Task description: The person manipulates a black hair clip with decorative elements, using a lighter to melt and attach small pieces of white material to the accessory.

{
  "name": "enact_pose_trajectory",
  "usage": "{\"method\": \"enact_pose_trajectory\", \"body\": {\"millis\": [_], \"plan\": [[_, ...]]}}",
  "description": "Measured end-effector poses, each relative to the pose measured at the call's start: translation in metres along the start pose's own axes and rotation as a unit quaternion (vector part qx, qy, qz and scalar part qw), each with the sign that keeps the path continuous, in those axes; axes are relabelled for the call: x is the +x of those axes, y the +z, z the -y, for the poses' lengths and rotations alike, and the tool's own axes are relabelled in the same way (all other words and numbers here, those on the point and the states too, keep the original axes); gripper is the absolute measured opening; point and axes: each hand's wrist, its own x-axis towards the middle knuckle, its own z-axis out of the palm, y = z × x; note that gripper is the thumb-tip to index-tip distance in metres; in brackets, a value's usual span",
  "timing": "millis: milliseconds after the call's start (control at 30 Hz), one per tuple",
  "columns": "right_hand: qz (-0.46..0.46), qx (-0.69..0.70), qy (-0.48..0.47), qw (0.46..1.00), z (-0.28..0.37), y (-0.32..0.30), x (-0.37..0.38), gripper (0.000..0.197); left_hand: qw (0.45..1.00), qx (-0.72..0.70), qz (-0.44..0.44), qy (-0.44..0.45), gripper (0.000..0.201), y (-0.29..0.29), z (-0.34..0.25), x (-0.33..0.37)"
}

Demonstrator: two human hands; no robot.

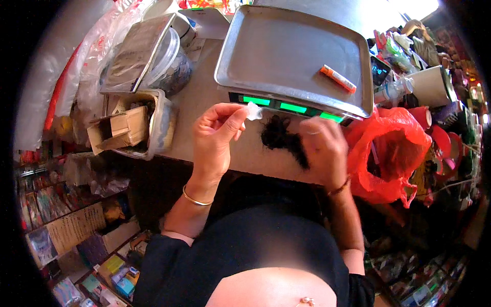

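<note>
My left hand [214,137] is closed in a pinch, thumb against fingers, on a small crumpled piece of whitish, see-through material [254,111], perhaps thin plastic. It is held just in front of the green-lit displays of a scale. A tangled bundle of black hair-like strands [279,134] lies on the table between my hands. Over the trailing right end of that bundle is my right hand [327,151], smeared by motion. Whether its fingers grip any strands cannot be made out.
Beyond my hands stands the scale with its wide metal tray [286,51], an orange tube [337,78] lying on it. At left are a tub holding cardboard boxes [162,125] and a round clear container [176,66]. A red plastic bag [368,176] hangs at the right edge.
</note>
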Motion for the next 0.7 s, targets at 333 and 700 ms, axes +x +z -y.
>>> {"method": "enact_pose_trajectory", "body": {"millis": [333,700], "plan": [[0.114,-0.105,0.082,0.985,-0.013,0.05,-0.027,0.032,0.999,-0.03,0.001,-0.011,0.009,0.006,0.007,-0.004],[0.055,0.277,0.171,0.944,0.049,-0.014,-0.002,0.014,0.997,0.021,0.063,0.033,0.007,0.024,-0.018,-0.027]]}}
